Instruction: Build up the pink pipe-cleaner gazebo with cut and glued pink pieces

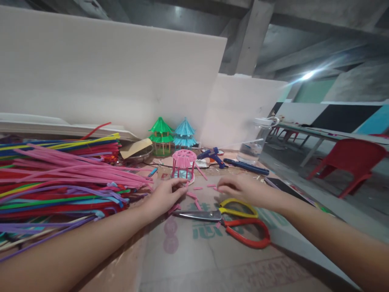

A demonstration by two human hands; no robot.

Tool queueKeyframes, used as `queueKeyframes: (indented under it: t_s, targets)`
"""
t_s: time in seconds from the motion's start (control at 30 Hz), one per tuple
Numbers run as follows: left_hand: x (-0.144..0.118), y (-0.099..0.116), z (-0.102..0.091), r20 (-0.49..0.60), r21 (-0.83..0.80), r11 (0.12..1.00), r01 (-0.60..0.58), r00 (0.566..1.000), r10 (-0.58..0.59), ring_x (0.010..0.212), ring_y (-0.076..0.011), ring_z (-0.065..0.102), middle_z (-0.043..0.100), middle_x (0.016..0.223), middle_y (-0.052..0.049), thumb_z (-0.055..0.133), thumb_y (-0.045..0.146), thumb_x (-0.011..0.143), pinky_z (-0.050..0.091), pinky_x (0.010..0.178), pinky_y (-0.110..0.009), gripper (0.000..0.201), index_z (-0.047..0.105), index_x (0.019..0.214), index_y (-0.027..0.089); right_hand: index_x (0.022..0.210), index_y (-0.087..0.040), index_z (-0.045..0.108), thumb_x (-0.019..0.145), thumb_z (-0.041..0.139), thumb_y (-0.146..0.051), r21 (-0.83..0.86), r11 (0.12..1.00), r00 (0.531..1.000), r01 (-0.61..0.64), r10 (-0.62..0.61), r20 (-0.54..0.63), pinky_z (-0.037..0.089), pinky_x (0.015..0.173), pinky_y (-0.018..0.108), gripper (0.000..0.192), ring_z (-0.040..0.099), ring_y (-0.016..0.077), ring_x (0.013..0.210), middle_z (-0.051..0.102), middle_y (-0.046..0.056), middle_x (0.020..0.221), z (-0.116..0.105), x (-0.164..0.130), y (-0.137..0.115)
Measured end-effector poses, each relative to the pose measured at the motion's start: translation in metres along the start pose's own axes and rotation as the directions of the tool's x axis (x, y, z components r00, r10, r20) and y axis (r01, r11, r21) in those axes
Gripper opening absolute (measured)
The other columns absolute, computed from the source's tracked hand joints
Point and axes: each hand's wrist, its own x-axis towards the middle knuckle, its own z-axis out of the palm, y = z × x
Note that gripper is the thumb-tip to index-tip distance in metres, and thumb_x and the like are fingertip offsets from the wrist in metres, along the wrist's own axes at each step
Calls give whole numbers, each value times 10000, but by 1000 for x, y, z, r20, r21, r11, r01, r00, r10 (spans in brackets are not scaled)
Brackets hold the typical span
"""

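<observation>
My left hand (167,195) pinches a short pink pipe cleaner piece (187,184) between thumb and forefinger, just in front of a small pink pavilion (184,159) made of pipe cleaners. Across from it, my right hand (236,189) has its fingers curled together, with another short pink piece (215,188) at the fingertips. Several cut pink pieces (197,205) lie on the cardboard between the hands. Scissors (209,215) with one yellow and one red handle rest closer to me, blades pointing left, hands off them.
Bundles of coloured pipe cleaners (75,172) cover the left side. Behind stand a green pavilion (161,137) and a blue one (185,134). A blue glue gun (211,155), a dark blue long-handled tool (246,166) and a clear jug (251,144) are at back right.
</observation>
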Motion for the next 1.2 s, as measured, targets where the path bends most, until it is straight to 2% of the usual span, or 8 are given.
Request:
queueKeyframes:
  t_s: [0.17,0.3,0.47,0.67,0.77,0.87,1.03,1.2]
  targets:
    - [2,2,-1,15,29,1000,-2,1000,2,699,-187,629,711,788,-56,548,307,778,491,623,-267,295,694,957,124,965,-178,651,863,498,-411,-176,960,975,-217,203,-92,343,572,254,296,617,213,748,696,97,876,8,54,7]
    - [3,0,-1,12,32,998,-50,999,50,790,-197,643,728,858,-57,546,291,771,491,716,-274,263,702,920,141,938,-140,654,844,514,-451,-150,953,964,-261,250,-89,341,559,257,354,625,235,753,694,135,836,18,86,13]
    - [0,-1,0,32,26,999,-32,999,32,684,-180,628,717,779,-44,538,325,776,474,598,-253,259,702,863,144,717,-136,640,795,549,-261,-50,953,953,-300,298,-47,313,503,233,173,597,174,631,673,87,706,24,95,20]
    - [-3,4,-2,67,-4,1000,31,997,-31,596,-148,573,666,681,-25,543,324,758,440,521,-225,247,683,815,128,746,-154,528,786,483,-151,190,953,964,-237,255,-78,341,478,201,61,568,124,544,638,22,634,23,69,13]
    - [-3,5,-2,79,-8,1000,1,997,0,584,-139,562,654,653,-19,535,321,763,434,522,-217,243,683,785,129,786,-184,454,825,393,-145,348,918,974,-189,220,-50,371,441,194,82,530,103,432,587,-34,544,26,52,0]
    - [-3,4,-2,109,-22,999,28,994,-26,528,-125,532,632,607,-12,533,364,781,408,469,-204,283,686,772,126,777,-198,421,818,391,-146,474,872,984,-119,166,-58,410,465,195,73,546,98,475,595,-38,602,27,41,-18]
    - [-1,3,-1,132,-71,997,33,991,-23,543,-131,552,664,642,-30,550,372,781,433,479,-211,297,705,787,119,773,-181,513,784,492,-203,649,739,951,182,35,-307,438,589,230,32,551,119,640,586,-9,697,38,42,-41]
    - [0,0,-2,156,-51,999,-14,988,22,568,-138,578,682,664,-37,543,392,807,444,509,-215,317,719,830,130,817,-164,540,789,523,-290,698,696,926,169,130,-354,453,672,278,130,549,141,701,601,19,772,60,47,-41]
